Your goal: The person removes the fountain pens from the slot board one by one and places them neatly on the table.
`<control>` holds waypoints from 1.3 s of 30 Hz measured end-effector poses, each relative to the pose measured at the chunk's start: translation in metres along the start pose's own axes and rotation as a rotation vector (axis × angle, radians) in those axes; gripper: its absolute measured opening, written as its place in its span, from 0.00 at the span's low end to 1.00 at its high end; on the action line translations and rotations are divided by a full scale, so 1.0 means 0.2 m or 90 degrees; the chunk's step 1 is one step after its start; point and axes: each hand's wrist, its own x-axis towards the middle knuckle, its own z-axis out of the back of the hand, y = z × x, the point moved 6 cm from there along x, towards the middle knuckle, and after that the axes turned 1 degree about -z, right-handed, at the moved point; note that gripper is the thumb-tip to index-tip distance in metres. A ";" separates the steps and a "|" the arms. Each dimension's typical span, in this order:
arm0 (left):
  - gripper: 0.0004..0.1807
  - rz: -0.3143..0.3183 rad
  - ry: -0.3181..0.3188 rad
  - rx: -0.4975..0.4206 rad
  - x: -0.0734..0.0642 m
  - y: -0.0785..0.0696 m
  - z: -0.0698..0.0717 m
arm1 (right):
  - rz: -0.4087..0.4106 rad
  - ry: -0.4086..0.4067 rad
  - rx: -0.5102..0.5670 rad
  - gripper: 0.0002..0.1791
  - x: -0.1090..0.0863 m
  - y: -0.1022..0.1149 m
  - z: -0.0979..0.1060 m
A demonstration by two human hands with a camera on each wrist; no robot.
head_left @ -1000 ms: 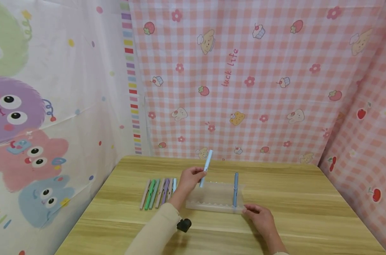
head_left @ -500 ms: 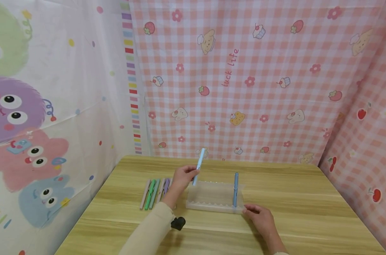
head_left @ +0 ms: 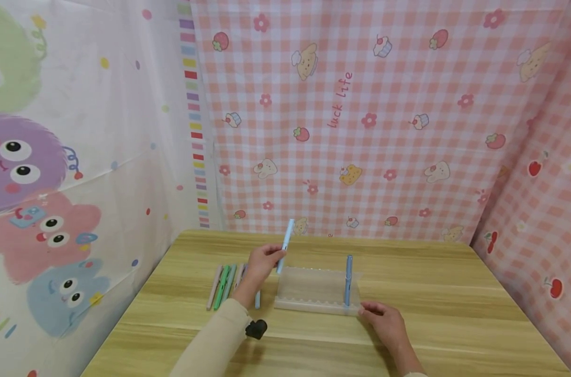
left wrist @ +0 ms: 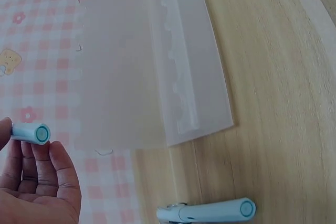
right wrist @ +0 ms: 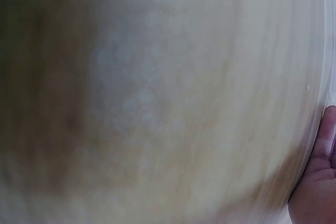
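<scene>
My left hand pinches a light blue pen between thumb and fingers, its upper end leaning right. In the left wrist view the end of this pen points toward the camera. Just right of that hand stands a translucent pen holder with a sloping back and a notched front ledge. One darker blue pen rests upright in it, near the right end. At the holder's front right corner, my right hand grips the edge with thumb and fingertips; the right wrist view catches only part of that hand.
Left of the holder several capped pens lie side by side, among them a green pen; my left hand and forearm cover some. Another light blue pen lies on the wooden table. Patterned cloths hang behind and at the sides.
My left hand has moved left with the light blue pen, away from the holder and over the row of pens. The right hand and the holder have stayed put.
</scene>
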 end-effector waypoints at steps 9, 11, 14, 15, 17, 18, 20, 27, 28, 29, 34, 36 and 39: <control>0.13 0.002 -0.022 0.019 0.01 0.02 0.07 | 0.002 0.001 -0.004 0.15 0.00 0.01 0.00; 0.13 0.003 -0.024 0.019 0.01 0.03 0.09 | 0.003 0.000 -0.004 0.14 0.00 0.00 0.00; 0.12 0.001 -0.029 0.025 0.01 0.04 0.11 | 0.004 -0.001 -0.004 0.14 0.00 0.00 0.00; 0.13 0.001 -0.031 0.025 0.01 0.04 0.12 | 0.005 -0.002 -0.004 0.14 0.00 0.00 0.00; 0.12 0.003 -0.036 0.026 0.01 0.05 0.15 | 0.003 -0.003 -0.001 0.14 0.01 -0.01 0.00; 0.12 0.005 -0.037 0.025 0.01 0.05 0.16 | 0.002 -0.004 0.000 0.14 0.01 -0.01 0.00; 0.12 0.012 -0.040 0.020 0.01 0.05 0.18 | 0.002 -0.005 0.000 0.14 0.01 -0.01 0.00; 0.12 0.027 -0.057 0.026 0.01 0.07 0.24 | 0.001 -0.001 0.002 0.14 0.00 0.00 0.00; 0.12 0.027 -0.057 0.024 0.01 0.08 0.24 | 0.001 -0.001 0.002 0.14 0.00 0.00 0.00; 0.12 0.028 -0.059 0.023 0.01 0.08 0.25 | 0.001 0.000 0.002 0.14 0.00 0.00 0.00; 0.13 0.038 -0.070 0.038 0.02 0.10 0.30 | 0.005 -0.002 0.006 0.13 0.01 -0.01 0.00; 0.14 0.040 -0.067 0.043 0.01 0.11 0.32 | 0.006 -0.003 0.011 0.13 0.01 -0.01 0.00; 0.15 0.036 -0.063 0.043 0.00 0.12 0.34 | 0.007 -0.003 0.014 0.13 0.01 -0.01 0.00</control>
